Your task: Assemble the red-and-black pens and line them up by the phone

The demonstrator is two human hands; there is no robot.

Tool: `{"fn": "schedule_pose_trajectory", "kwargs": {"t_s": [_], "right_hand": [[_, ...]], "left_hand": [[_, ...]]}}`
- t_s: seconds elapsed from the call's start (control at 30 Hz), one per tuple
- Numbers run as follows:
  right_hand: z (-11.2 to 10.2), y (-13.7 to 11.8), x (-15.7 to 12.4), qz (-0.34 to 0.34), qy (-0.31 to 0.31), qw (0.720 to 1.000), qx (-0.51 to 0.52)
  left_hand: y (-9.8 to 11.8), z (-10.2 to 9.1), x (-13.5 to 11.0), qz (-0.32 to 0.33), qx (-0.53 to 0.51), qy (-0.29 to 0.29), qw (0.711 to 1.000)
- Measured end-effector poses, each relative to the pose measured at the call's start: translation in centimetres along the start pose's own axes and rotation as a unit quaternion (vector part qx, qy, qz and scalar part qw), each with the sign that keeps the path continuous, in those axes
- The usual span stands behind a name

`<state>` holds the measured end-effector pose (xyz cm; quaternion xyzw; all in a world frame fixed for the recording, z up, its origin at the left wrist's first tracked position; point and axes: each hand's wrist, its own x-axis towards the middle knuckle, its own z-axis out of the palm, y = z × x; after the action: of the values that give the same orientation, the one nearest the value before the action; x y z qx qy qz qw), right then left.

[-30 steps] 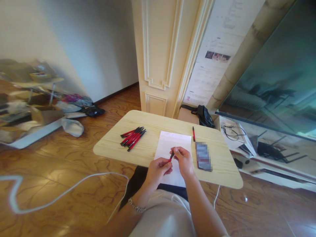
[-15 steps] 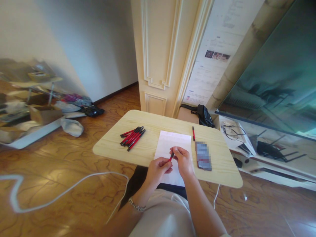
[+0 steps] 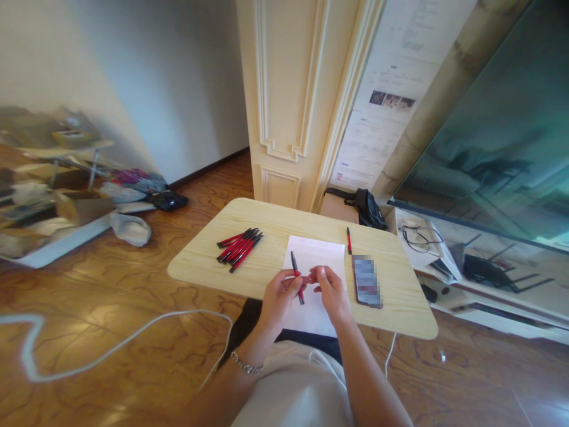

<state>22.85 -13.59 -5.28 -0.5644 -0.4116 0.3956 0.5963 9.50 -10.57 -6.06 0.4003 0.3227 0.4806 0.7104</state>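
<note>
A red pen with black ends (image 3: 294,262) is pinched between the thumb and fingers of my left hand (image 3: 281,295), tilted over the sheet of white paper (image 3: 311,252). Close beside it is my right hand (image 3: 331,295), its fingers loosely bent and apart, with no object visible in them. The fingertips of both hands nearly meet; whether they touch I cannot tell. To the left lies a pile of several red and black pens (image 3: 240,247). One more such pen (image 3: 349,241) rests by itself right of the paper.
A phone (image 3: 367,281) with a blurred screen lies on the pale wooden table (image 3: 202,255), right of the paper. Behind the table is a black bag (image 3: 368,209). A white cable (image 3: 133,338) runs over the floor at left, near boxes and bags (image 3: 80,204).
The pen has turned to point away from me and shows more of its length, in my left hand. My right hand has let go of it and moved slightly right.
</note>
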Motion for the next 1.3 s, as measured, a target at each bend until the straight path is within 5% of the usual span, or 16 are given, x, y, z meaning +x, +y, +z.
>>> {"fn": "schedule_pose_trajectory", "kwargs": {"t_s": [0.17,0.4,0.6,0.83,0.97,1.3], "right_hand": [[0.0,0.9,-1.2,0.027,-0.039,0.997,0.056],[2.2,1.9,-1.5,0.021,0.044,0.955,0.293],[3.0,0.8,-1.1,0.02,0.072,0.936,0.344],[-1.9,-2.2,2.4,-0.032,0.088,0.877,0.471],[-4.5,-1.4,3.9,0.008,0.04,0.866,0.498],[-5.0,-0.5,4.1,0.028,0.027,0.856,0.515]], "left_hand": [[0.5,0.3,0.3,0.004,-0.098,0.011,0.995],[0.3,1.2,-0.1,-0.027,-0.145,0.013,0.989],[-0.2,1.3,0.0,-0.028,-0.131,-0.01,0.991],[-1.3,-0.2,0.1,-0.029,-0.001,-0.021,0.999],[-1.5,-1.1,0.4,-0.013,0.039,0.01,0.999],[-1.8,-2.1,1.2,0.015,0.1,0.007,0.995]]}}
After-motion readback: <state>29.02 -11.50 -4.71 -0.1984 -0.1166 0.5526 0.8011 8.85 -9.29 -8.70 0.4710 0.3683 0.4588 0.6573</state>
